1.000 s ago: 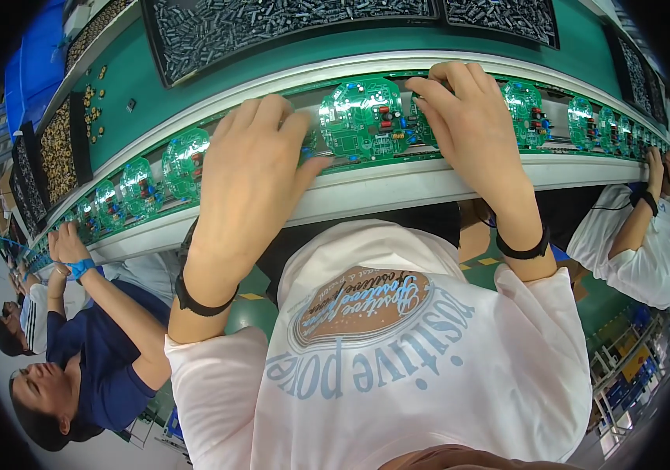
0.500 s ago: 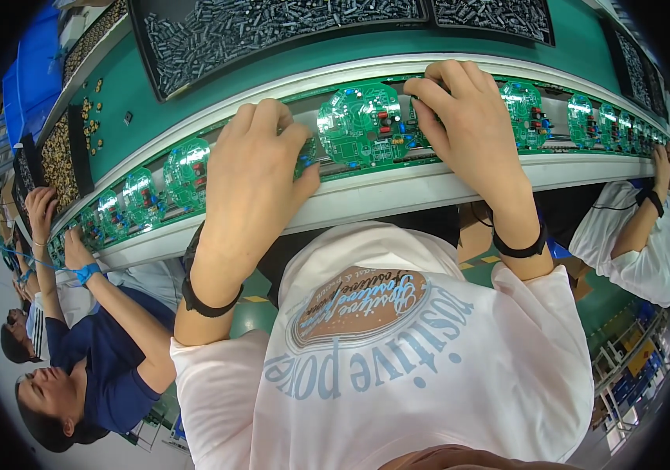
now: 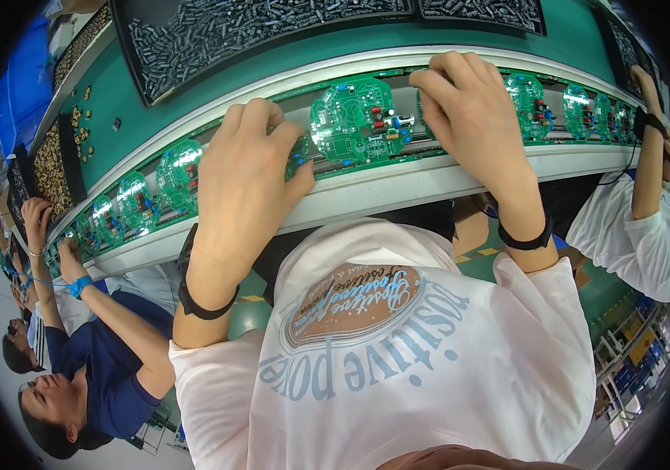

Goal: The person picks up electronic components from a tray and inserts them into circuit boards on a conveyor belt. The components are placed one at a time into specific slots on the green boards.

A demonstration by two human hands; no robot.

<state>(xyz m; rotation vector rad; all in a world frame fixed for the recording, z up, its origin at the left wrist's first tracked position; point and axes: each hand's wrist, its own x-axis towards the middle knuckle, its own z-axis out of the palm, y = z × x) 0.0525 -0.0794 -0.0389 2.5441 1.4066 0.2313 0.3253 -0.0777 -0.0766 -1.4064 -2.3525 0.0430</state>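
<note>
Rail (image 3: 374, 184) | left hand (image 3: 242, 168), right hand (image 3: 476, 117) arched over circuit boards (image 3: 346, 129) | fingers bent, pinch unclear

A green circuit board (image 3: 343, 125) with a rounded, notched outline lies face up between the left hand (image 3: 242, 168) and the right hand (image 3: 476, 113). Small red parts and a pale cylindrical one cluster on its right half; blue parts sit by its far and near edges. A second green board (image 3: 297, 159), to the left, is mostly hidden by the left hand.
</note>
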